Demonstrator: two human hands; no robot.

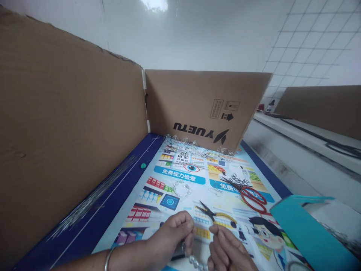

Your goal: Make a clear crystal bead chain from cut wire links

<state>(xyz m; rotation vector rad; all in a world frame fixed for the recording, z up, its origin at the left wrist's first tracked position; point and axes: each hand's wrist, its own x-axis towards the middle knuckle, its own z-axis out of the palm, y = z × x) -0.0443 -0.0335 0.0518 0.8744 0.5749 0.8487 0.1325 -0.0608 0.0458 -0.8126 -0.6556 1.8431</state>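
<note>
A strand of clear round beads (196, 262) hangs in a low curve between my two hands at the bottom of the head view. My left hand (179, 231), with a metal bangle at the wrist, is closed on one end of it. The beads run up to the curled lower fingers of my right hand (227, 248), which is closed with thumb and forefinger together. Whatever sits between those fingertips is too small to make out. Just beyond both hands lie pliers (221, 215) with yellow grips, jaws apart. A loop of clear beads (182, 189) rests farther forward.
Red-handled scissors (255, 199) lie at right beside small dark rings (239, 180). Thin wires (93, 199) line the left edge. Clear bead strands (197, 148) lie along the back cardboard panel (197, 98). Another panel (70, 101) stands left; a teal container (307, 233) sits at right.
</note>
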